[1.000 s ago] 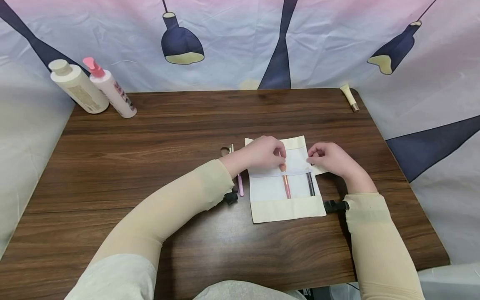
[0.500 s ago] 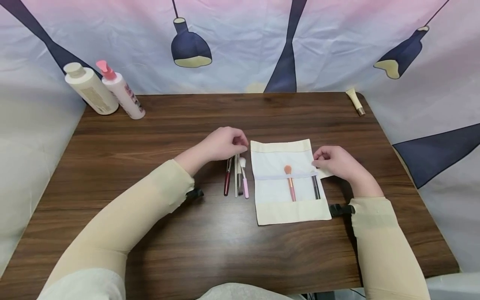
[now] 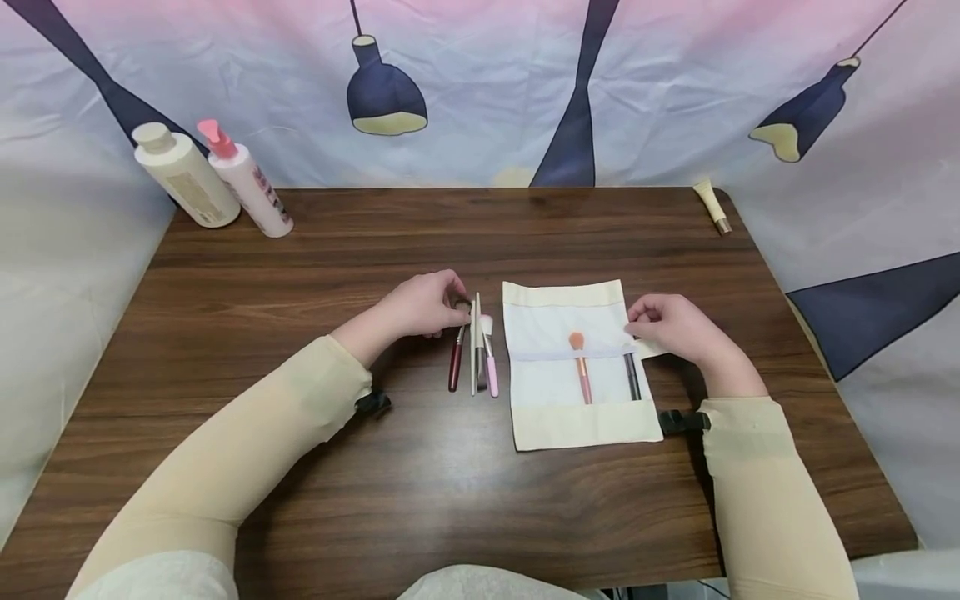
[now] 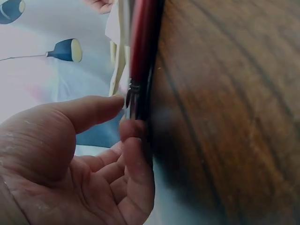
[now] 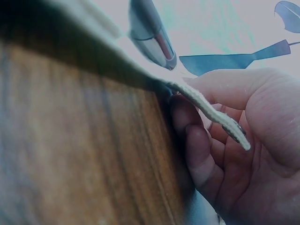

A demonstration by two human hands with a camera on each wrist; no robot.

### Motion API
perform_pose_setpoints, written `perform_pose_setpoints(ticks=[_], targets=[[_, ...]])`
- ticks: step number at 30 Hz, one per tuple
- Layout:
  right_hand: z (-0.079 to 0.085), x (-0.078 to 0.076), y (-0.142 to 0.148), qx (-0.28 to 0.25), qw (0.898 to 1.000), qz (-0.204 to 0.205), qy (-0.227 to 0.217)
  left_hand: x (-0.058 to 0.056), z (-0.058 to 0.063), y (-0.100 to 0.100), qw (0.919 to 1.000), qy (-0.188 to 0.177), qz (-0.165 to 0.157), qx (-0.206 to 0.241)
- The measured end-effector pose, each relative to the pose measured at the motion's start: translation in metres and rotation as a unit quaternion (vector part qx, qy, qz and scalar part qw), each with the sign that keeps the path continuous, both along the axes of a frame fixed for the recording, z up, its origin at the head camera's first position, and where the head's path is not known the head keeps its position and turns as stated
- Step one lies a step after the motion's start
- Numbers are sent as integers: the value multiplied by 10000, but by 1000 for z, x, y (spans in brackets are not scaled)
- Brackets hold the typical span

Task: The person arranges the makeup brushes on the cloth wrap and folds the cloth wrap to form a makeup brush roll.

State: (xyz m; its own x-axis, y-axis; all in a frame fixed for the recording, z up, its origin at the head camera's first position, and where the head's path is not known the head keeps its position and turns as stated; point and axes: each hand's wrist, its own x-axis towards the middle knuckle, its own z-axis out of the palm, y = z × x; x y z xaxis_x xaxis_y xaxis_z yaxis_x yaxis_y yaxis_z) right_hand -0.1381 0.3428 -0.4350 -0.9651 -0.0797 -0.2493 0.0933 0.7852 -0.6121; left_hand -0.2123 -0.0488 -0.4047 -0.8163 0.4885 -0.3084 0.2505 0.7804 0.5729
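My left hand (image 3: 420, 306) pinches a red-handled makeup brush (image 3: 455, 365) near its metal ferrule; the left wrist view shows thumb and forefinger at that ferrule (image 4: 133, 105). Beside it lie a pink-handled brush (image 3: 491, 373) and slim pale and grey brushes (image 3: 481, 358). A cream brush roll (image 3: 573, 427) lies spread out to their right. Tucked under its band are a brush with an orange head and pink handle (image 3: 583, 379) and a dark-handled one (image 3: 632, 379). At the roll's right edge my right hand (image 3: 667, 323) grips the fabric flap (image 5: 206, 108) between thumb and fingers.
Two bottles, one plain white (image 3: 187, 179) and one with a pink pump (image 3: 251, 192), stand at the back left of the wooden table (image 3: 375, 500). A small cream tube (image 3: 712, 207) lies at the back right corner. A printed cloth (image 3: 472, 100) hangs behind.
My left hand has left the orange-headed brush in the roll, moved left to the loose brushes and taken hold of the red-handled one. My right hand keeps its grip on the roll's edge.
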Motion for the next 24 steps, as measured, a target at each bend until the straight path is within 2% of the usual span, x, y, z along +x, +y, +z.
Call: perform_pose_setpoints(ticks=[3,7,11,15,21,24], targets=[[1,0,0,-22,10000,17,-4,1,-1,2,9996,140,-46,-233],[1,0,0,29,10000,10,-8,3,-3,4,9972,538,-112,-513],[1,-1,-1,-3,10000,20,4,5,-3,3,9942,812,-25,-700],[1,-1,-2,-40,10000,13,-25,9,-1,2,9917,926,56,-885],[4,0,-1,8,10000,-40,-56,10,1,3,9857,1070,-15,-1305],[5,0,-1,-5,10000,-43,-54,9,-1,1,9872,1073,4,-1179]])
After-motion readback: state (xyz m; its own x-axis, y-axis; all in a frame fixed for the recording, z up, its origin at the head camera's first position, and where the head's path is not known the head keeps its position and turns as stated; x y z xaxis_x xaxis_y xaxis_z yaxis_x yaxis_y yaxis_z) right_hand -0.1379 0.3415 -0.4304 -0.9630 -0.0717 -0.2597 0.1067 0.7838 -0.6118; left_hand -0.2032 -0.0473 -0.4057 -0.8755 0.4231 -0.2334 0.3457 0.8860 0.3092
